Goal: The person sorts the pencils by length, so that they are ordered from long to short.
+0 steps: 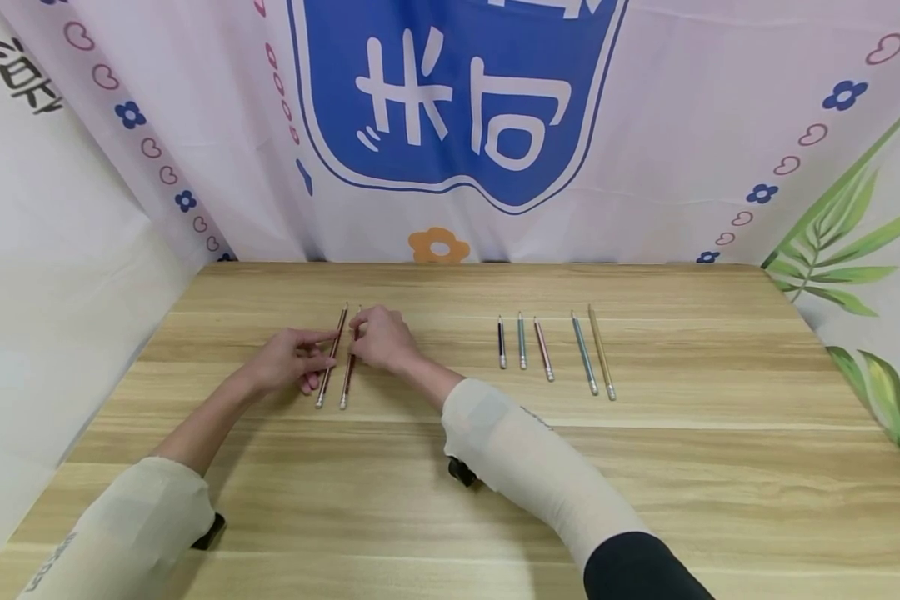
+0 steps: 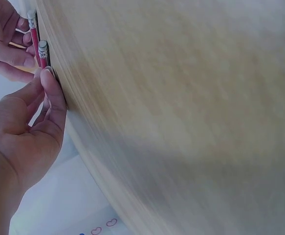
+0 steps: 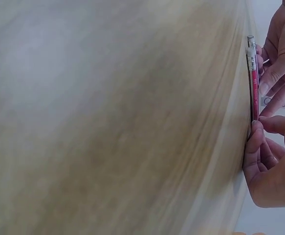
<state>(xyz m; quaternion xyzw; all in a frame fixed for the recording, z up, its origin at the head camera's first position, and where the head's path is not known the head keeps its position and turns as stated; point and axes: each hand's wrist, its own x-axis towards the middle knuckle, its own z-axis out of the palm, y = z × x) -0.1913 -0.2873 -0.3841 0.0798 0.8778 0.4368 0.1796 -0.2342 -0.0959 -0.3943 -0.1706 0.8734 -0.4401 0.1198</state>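
Left hand has its thumb and a finger nearly closed, pinching a slim dark-red wooden pencil, while the right hand pinches a 2nd slim red wooden pencil just beside it. Both pencils lie around 10 to 11 o'clock on the rectangular pale-brown wood-grain table, pale eraser ends toward 6, tips toward 12. Pretty tight in between, tbh.

Room-wise: a thin strip of wood separates those tips from the far edge, where a pinkish-white printed cloth backdrop hangs at 12. The edge at 9 is well apart from the left hand. Toward 6 it's a wide stretch of tabletop, forearms in cream fabric sleeves reaching over it.

Decent gap, then around 1 o'clock: short navy pencil, short teal pencil, short pinkish-red pencil, long teal pencil, long gold pencil. Loads of wood from there to 3.
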